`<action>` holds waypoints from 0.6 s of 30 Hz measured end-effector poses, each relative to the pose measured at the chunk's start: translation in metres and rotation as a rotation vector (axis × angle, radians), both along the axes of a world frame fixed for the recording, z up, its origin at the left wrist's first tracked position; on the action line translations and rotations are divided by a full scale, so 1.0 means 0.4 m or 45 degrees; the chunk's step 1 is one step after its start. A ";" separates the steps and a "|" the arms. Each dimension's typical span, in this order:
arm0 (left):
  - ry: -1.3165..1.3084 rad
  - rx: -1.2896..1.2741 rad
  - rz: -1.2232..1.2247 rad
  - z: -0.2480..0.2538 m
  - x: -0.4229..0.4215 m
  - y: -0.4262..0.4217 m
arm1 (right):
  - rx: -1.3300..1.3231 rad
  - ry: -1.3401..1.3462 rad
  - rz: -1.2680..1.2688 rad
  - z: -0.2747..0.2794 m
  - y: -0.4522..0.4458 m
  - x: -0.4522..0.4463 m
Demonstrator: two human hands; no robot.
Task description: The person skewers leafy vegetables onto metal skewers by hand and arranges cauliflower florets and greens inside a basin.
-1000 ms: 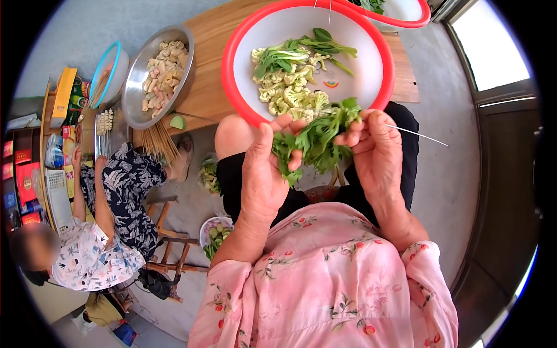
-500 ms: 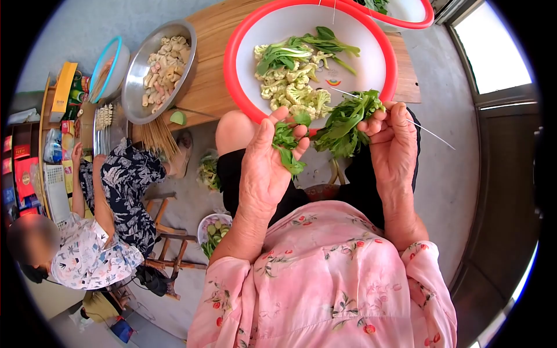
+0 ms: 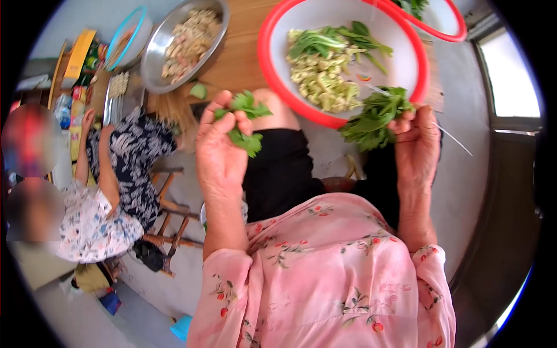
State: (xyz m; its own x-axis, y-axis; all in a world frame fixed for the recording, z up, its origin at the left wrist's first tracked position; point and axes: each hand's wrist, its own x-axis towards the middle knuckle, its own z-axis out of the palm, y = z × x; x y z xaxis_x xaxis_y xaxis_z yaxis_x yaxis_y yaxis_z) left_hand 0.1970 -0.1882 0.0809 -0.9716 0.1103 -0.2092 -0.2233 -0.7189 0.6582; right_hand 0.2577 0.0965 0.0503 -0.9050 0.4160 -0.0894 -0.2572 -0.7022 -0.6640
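Between the thumb and fingers of my left hand [image 3: 223,145] are a few loose green leaves [image 3: 249,106], held over my knee. My right hand [image 3: 416,136] grips a bunch of leafy greens [image 3: 377,118] with a thin metal skewer [image 3: 455,139] running through it; the skewer sticks out on both sides. This bunch hangs at the near rim of a white basin with a red rim [image 3: 268,64]. Inside the basin lie cauliflower pieces [image 3: 325,81] and leafy green stalks [image 3: 371,43].
A steel bowl [image 3: 152,64] of pale pieces stands on the wooden table [image 3: 241,43], near a green lump [image 3: 198,90] and wooden sticks [image 3: 174,110]. Another person [image 3: 96,220] sits at the left by a wooden stool [image 3: 168,220]. A second red-rimmed basin [image 3: 444,26] is at the upper right.
My left hand has moved left, away from the skewered bunch, with some leaves in it. My right hand has shifted slightly right with the bunch. The whole view has also shifted.
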 end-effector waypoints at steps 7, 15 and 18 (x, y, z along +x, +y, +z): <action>-0.421 -0.440 0.561 -0.195 0.038 -0.332 | -0.054 -0.003 0.106 -0.028 0.011 -0.012; -1.182 -0.142 0.879 -0.625 0.183 -0.562 | 0.007 -0.031 0.184 -0.035 0.009 -0.027; -1.207 -0.092 0.890 -0.678 0.185 -0.598 | 0.019 -0.052 0.160 -0.028 -0.003 -0.033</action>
State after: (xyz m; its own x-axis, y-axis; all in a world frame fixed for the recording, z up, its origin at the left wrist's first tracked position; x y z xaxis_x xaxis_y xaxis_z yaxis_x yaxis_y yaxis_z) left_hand 0.2711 -0.4272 -0.1904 -0.2690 -0.4262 -0.8637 -0.2174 -0.8467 0.4856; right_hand 0.2444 0.0953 0.0393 -0.9458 0.3011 -0.1220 -0.1402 -0.7172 -0.6826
